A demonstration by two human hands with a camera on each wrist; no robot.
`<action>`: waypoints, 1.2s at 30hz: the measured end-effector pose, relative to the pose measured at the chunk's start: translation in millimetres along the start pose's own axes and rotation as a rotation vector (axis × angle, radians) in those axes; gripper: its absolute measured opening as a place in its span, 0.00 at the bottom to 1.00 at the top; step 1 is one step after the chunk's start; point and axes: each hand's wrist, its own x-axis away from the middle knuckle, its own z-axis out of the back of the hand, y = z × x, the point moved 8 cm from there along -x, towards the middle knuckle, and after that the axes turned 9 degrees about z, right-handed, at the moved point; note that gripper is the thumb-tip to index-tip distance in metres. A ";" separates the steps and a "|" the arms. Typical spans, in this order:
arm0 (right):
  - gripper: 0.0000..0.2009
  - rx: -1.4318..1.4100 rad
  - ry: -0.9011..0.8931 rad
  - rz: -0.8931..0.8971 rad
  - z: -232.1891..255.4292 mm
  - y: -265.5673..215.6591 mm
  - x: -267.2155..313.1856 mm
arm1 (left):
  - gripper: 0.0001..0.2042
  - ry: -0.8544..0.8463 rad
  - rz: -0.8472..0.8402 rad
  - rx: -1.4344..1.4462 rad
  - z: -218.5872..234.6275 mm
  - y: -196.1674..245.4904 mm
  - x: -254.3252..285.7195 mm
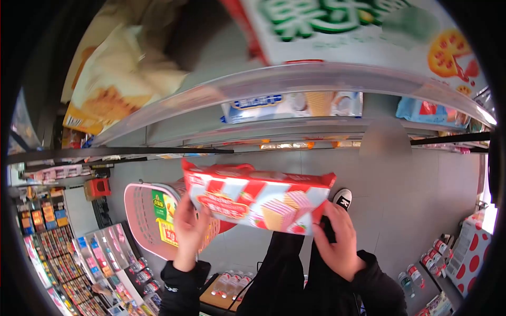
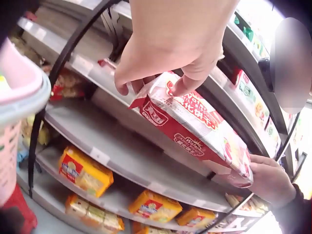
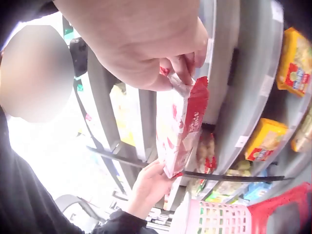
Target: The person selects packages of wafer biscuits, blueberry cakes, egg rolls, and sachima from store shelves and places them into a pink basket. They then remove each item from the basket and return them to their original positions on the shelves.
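A red-and-white striped packet of wafer biscuits [image 1: 258, 203] is held level in front of the body, its printed face with pink wafers and strawberries turned up. My left hand [image 1: 191, 225] grips its left end, thumb on the printed face and fingers behind. At the right end my right hand [image 1: 340, 239] pinches the packet's edge between thumb and fingers. The left wrist view shows the same packet [image 2: 195, 129] from its red side, with my left hand [image 2: 175, 48] over the near end. In the right wrist view my right hand [image 3: 146, 44] holds its crimped red end.
A pink shopping basket [image 1: 138, 231] with green and yellow packs inside stands at the left. Ahead, a shelf with a clear front rail [image 1: 295, 72] carries a blue-and-white wafer packet [image 1: 295, 105]. Yellow packs [image 2: 85, 170] sit on lower shelves. A red-dotted box [image 1: 469, 255] is at the right.
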 end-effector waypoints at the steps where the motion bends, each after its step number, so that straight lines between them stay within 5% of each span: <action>1: 0.21 -0.001 -0.028 0.064 -12.9 -12.4 -15.1 | 0.20 0.068 -0.041 0.030 22.5 1.5 -8.6; 6: 0.26 0.003 -0.084 0.335 -69.0 -60.6 -78.7 | 0.17 0.106 -0.131 0.131 79.7 27.4 -64.5; 10: 0.27 -0.016 -0.121 0.337 -107.2 -63.6 -114.6 | 0.18 0.057 -0.146 0.204 101.5 28.1 -113.0; 13: 0.29 -0.043 0.020 0.233 -124.2 -50.5 -135.9 | 0.20 0.054 -0.156 0.288 112.3 26.1 -139.7; 17: 0.27 -0.132 0.193 0.353 -141.5 -52.4 -169.8 | 0.21 0.078 -0.196 0.312 121.1 30.3 -173.0; 21: 0.24 -0.124 0.172 0.271 -151.9 -51.6 -193.6 | 0.19 0.025 -0.225 0.315 115.2 38.6 -186.9; 33: 0.30 0.125 0.072 0.294 -166.6 -47.6 -169.6 | 0.25 0.029 -0.104 0.081 121.1 15.9 -196.9; 36: 0.28 0.135 0.005 0.296 -163.4 -63.4 -138.4 | 0.28 0.271 -0.158 -0.055 129.8 17.7 -154.3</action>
